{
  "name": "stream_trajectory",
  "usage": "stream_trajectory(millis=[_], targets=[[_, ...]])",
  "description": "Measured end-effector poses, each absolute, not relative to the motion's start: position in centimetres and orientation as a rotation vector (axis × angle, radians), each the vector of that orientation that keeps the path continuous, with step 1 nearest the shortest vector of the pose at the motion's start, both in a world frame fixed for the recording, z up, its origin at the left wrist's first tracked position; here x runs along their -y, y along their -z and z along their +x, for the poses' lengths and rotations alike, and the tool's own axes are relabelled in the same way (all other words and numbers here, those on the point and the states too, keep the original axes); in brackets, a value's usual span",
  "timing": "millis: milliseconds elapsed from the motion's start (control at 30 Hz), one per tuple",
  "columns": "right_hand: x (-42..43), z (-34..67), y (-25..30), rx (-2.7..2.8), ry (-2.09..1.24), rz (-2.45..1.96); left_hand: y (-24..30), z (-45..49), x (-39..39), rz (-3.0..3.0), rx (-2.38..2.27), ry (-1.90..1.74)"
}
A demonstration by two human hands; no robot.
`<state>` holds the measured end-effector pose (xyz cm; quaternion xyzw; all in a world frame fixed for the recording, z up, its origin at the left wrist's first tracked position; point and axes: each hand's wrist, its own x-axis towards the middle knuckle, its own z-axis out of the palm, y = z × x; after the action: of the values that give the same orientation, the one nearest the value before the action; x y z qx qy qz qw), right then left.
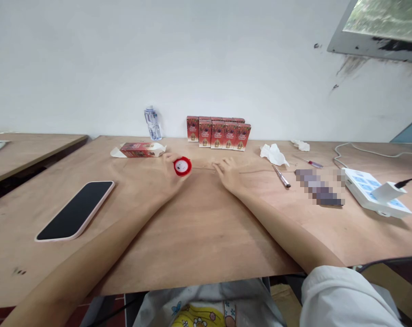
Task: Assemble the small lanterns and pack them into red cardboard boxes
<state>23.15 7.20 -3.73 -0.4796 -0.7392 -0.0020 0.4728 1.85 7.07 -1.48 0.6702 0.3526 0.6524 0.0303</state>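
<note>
My left hand (171,178) is closed around a small round red object with a white disc-shaped base (182,167). That base is turned toward me, with small dark spots on it; the rest of the object is hidden by the hand or facing away. On the tabletop, my right hand (229,173) rests with its fingers stretched forward and slightly apart, a little blurred. Tiny bits, too small to name, lie by its fingertips. Beyond the left hand, a red printed carton (141,150) lies on its side with white flaps open at both ends.
Red boxes (218,135) stand in rows by the wall, near a water bottle (153,123). A phone (76,211) lies left. To the right are crumpled tissue (274,155), two screwdrivers, one silvery (281,176), one red-handled (315,164), a blurred-out flat item (318,187) and a power strip (362,186).
</note>
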Motion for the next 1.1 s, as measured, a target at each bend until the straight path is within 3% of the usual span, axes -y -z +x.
stream_trajectory(millis=[233,567,867,1100], targets=[[-5.6,20.9,3.5,2.53,0.183,-0.88,3.0,1.4,-7.6,2.179,-0.9,-1.772],[-5.7,20.5,4.2,2.282,0.11,-1.235,3.0,2.1,-7.6,2.171,-1.143,-1.649],[-4.0,19.8,3.3,2.036,0.567,-0.795,3.1,2.1,-7.2,2.67,-1.298,-1.236],[-4.5,20.2,3.4,2.056,0.669,-0.781,3.3,2.0,-7.3,2.802,-1.382,-1.229]])
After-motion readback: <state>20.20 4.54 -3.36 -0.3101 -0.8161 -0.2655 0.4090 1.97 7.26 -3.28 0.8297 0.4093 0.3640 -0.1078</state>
